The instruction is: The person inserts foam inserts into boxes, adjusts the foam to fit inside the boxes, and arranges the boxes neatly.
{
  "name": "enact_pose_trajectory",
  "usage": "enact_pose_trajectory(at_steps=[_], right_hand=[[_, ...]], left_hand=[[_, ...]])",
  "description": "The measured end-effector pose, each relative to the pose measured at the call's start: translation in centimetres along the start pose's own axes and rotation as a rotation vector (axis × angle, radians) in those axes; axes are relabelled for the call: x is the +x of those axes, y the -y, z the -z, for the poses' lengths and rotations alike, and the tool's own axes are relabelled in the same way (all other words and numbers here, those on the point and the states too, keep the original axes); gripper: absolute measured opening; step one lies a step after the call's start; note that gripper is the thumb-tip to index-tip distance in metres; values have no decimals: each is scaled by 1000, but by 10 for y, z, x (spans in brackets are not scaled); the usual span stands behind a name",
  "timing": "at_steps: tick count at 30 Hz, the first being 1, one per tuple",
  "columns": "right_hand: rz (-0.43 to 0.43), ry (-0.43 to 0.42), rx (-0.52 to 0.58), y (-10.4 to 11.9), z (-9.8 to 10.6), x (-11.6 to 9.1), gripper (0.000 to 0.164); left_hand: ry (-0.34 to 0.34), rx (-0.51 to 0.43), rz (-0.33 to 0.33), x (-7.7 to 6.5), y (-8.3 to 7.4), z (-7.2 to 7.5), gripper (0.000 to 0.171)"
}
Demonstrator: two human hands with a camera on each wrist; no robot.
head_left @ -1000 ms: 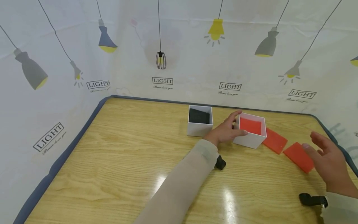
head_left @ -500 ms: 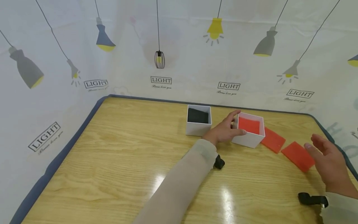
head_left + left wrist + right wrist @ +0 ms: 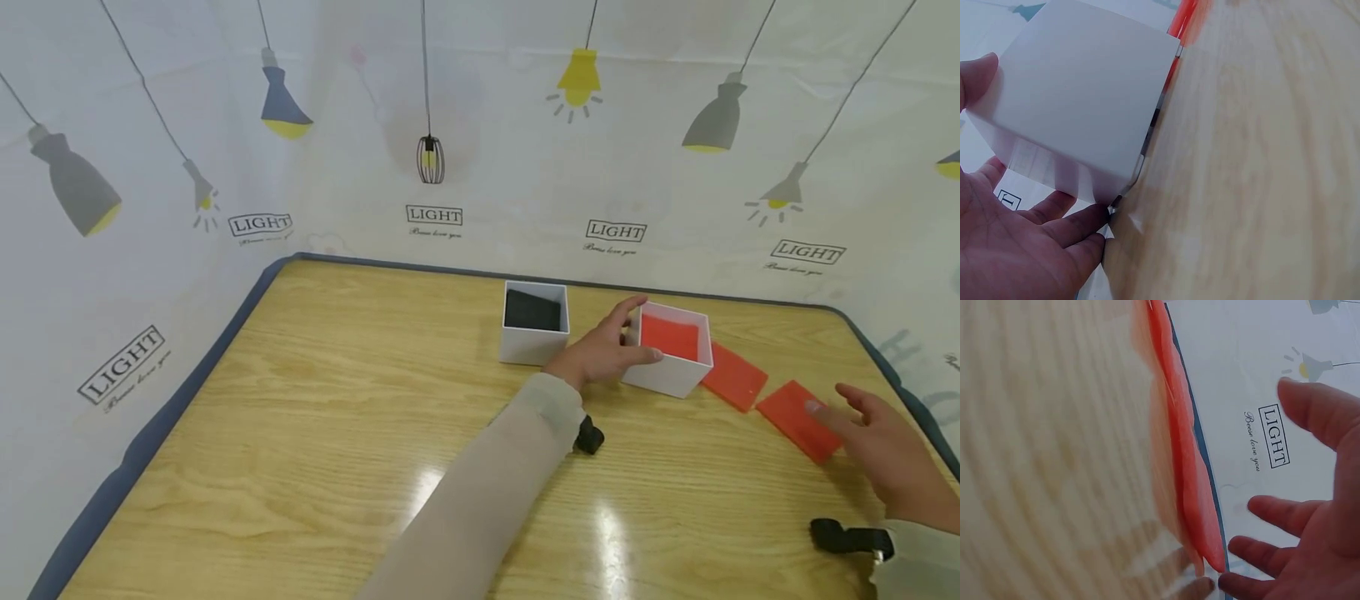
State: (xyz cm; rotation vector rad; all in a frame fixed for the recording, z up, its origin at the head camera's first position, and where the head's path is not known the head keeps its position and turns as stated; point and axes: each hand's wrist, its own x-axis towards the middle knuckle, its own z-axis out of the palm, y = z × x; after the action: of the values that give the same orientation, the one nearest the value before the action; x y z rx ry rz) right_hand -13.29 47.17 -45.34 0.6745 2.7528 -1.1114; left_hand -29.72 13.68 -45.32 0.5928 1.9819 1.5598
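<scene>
My left hand (image 3: 600, 357) holds a white square box (image 3: 663, 377), thumb at its near rim and fingers along the left side. The left wrist view shows fingertips against the white wall (image 3: 1085, 81). Inside the box lies a flat red piece (image 3: 670, 336). One red rectangular slab (image 3: 738, 379) lies on the table right of the box, partly hidden behind it. A second red slab (image 3: 798, 418) lies further right and nearer. Over its right end hovers my right hand (image 3: 885, 446), fingers spread, holding nothing. In the right wrist view its fingertips are near the slab's edge (image 3: 1194, 494).
Another white box (image 3: 535, 345) with a dark flat piece (image 3: 532, 310) inside stands left of my left hand. The wooden table (image 3: 315, 400) has a dark blue border, and a white curtain printed with lamps (image 3: 510, 150) rises behind it.
My right hand has come down slightly toward the nearer red slab. The left hand and both boxes stay where they were; the head view shifts a little.
</scene>
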Motion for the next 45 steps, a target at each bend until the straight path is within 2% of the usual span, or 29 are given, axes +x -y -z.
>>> enact_pose_trajectory(at_steps=[2, 8, 12, 19, 23, 28, 45], right_hand=[[-12, 47, -17, -5, 1, 3, 98], [-25, 89, -123, -14, 3, 8, 110], [-25, 155, -194, -15, 6, 10, 119], [113, 186, -306, -18, 9, 11, 111], [135, 189, -313, -21, 9, 13, 103], [115, 212, -297, -22, 9, 15, 97], [114, 175, -315, -17, 8, 10, 102]], left_hand=[[0, -1, -3, 0, 0, 0, 89], [-1, -6, 7, 1, 0, -1, 88], [-1, -10, 8, 1, 1, -1, 88], [3, -7, 1, 2, 1, 0, 88], [10, -6, -5, 3, 2, 0, 89], [16, 0, -10, 5, 4, 1, 91], [13, 17, 1, 3, 1, 1, 92]])
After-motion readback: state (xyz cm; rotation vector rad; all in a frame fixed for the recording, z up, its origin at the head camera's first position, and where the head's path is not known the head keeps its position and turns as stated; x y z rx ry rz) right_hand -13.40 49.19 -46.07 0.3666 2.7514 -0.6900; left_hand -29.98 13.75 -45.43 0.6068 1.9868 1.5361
